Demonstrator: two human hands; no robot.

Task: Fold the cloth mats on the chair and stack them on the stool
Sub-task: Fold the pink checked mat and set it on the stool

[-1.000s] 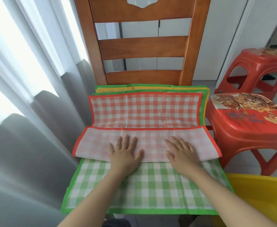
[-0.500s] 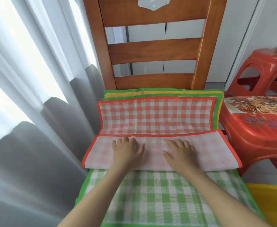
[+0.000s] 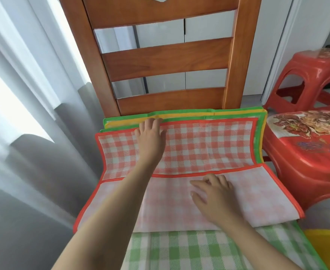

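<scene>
Red-checked mat (image 3: 199, 147) on top of the pile on the chair seat, one fold in: near edge turned over so the pale underside (image 3: 160, 201) faces up across the front half, far half lying open toward the chair back (image 3: 166, 61). Left hand (image 3: 150, 133) reaching to the far edge of that mat, left of middle, fingertips curled at or over the red border; whether gripping it or only touching, cannot tell. Right hand (image 3: 213, 193) flat on the folded flap, right of middle, fingers relaxed and slightly spread, pressing the flap down, holding nothing. Under the red mat, a green-checked mat (image 3: 179, 250) spread flat and hanging over the front edge of the seat; more mats beneath, showing only as green and yellow borders (image 3: 179, 118) along the back edge and right side. Red stool (image 3: 306, 152) just beside the right side of the chair, printed top bare of mats. By the look of things, early in the job: first mat half folded, probably a second fold due by bringing the far edge forward, then a move to the stool; every other mat unfolded, nothing stacked. Second red stool (image 3: 308, 75) farther back on the right, grey curtain (image 3: 33, 152) on the left, something yellow (image 3: 326, 242) at the lower right corner.
</scene>
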